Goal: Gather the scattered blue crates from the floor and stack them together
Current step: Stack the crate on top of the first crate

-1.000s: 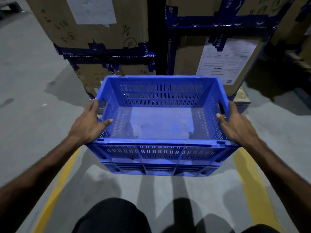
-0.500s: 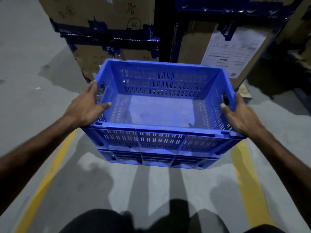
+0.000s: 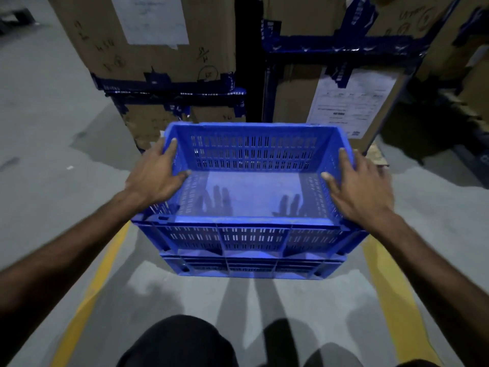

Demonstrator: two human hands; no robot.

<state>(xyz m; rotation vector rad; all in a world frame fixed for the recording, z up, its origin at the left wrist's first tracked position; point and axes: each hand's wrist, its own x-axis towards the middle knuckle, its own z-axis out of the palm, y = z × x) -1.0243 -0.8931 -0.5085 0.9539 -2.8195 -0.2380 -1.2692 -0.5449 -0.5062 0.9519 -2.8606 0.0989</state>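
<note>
An empty blue slotted crate (image 3: 251, 234) sits on top of a second blue crate (image 3: 251, 267), of which only the lower band shows, on the grey floor. My left hand (image 3: 156, 176) lies over the top crate's left rim, fingers straight and thumb reaching inside. My right hand (image 3: 360, 181) hovers at the right rim with fingers spread and straight. Both hands cast spread-finger shadows on the crate's floor. Neither hand curls around the rim.
Tall cardboard boxes (image 3: 164, 54) bound with blue tape stand right behind the crates, one with a paper label (image 3: 346, 102). Yellow floor lines (image 3: 87, 295) run on both sides of me. My dark-clothed knees (image 3: 182, 343) are at the bottom edge.
The crate has gone down from carried height onto the lower crate. Both hands have shifted from gripping the side handles to lying straight-fingered at the rims.
</note>
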